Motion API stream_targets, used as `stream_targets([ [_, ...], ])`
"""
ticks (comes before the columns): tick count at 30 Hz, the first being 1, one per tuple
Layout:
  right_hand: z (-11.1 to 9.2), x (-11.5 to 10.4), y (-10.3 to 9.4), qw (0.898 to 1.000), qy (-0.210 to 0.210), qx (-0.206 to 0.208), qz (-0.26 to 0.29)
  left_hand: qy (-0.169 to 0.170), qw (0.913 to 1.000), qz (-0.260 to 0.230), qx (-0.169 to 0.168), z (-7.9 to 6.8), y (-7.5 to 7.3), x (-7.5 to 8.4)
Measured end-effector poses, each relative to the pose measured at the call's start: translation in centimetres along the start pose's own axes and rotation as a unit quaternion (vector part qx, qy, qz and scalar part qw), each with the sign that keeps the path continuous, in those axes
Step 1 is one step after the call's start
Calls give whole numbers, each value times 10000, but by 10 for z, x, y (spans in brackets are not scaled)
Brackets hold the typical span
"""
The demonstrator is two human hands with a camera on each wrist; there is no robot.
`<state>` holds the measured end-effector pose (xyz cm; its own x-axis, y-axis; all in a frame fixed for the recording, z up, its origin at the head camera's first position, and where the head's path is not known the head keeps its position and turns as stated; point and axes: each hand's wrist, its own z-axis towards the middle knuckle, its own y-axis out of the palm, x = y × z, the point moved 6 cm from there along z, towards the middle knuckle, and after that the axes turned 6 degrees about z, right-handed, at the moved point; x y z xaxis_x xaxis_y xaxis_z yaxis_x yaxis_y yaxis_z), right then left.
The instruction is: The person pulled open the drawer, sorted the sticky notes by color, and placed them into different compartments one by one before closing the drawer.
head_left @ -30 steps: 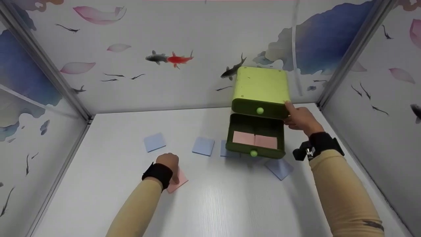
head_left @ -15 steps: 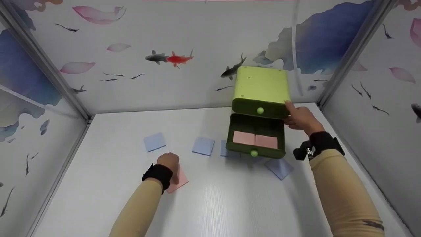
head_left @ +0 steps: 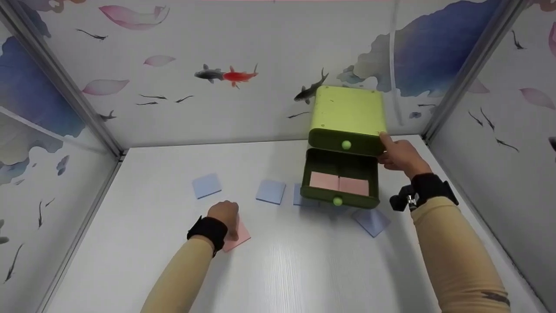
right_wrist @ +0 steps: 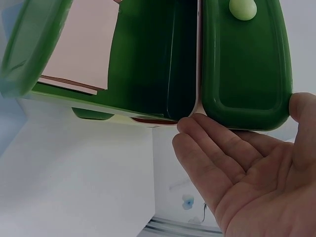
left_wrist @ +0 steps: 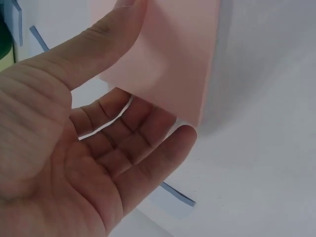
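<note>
My left hand (head_left: 224, 216) pinches a pink square card (left_wrist: 182, 54) at the table's left middle. In the left wrist view the thumb lies over its face, with the other fingers curled at its lower edge. My right hand (head_left: 402, 156) grips the right side of a green two-drawer cabinet (head_left: 349, 106), thumb near the top edge and fingers along the side. The lower drawer (right_wrist: 143, 54) is pulled out, and two pink squares (head_left: 324, 180) lie side by side inside, stacked in layers at one edge. Its upper drawer (head_left: 328, 139) is closed, with a round light-green knob (head_left: 346, 145).
Several blue squares lie on the white table (head_left: 143, 252): one at left (head_left: 206, 185), one in the middle (head_left: 270, 191), one partly under the lower drawer (head_left: 297, 194) and one to the right (head_left: 372, 222). Printed walls (head_left: 243, 117) stand behind and at both sides.
</note>
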<state>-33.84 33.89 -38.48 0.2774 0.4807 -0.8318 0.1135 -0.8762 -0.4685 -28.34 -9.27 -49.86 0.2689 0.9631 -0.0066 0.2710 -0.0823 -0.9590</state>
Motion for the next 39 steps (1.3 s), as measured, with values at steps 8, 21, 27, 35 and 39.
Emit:
stream_targets([
  [8, 1, 0, 1, 10000, 2, 3, -15, 1349, 9890, 593, 99, -3, -3, 6],
  [21, 1, -1, 1, 10000, 50, 17, 25, 2904, 9023, 3081, 813, -10, 18, 16],
  [27, 1, 0, -1, 9999, 40, 135, -12, 2852, 9008, 3185, 761, -4, 18, 16],
  [35, 2, 2, 0, 9999, 32, 145, -45, 2673, 9227, 2669, 774, 4, 15, 10],
  [39, 3, 1, 0, 9999, -8, 161, -44, 2656, 9250, 2573, 867, 7, 12, 10],
])
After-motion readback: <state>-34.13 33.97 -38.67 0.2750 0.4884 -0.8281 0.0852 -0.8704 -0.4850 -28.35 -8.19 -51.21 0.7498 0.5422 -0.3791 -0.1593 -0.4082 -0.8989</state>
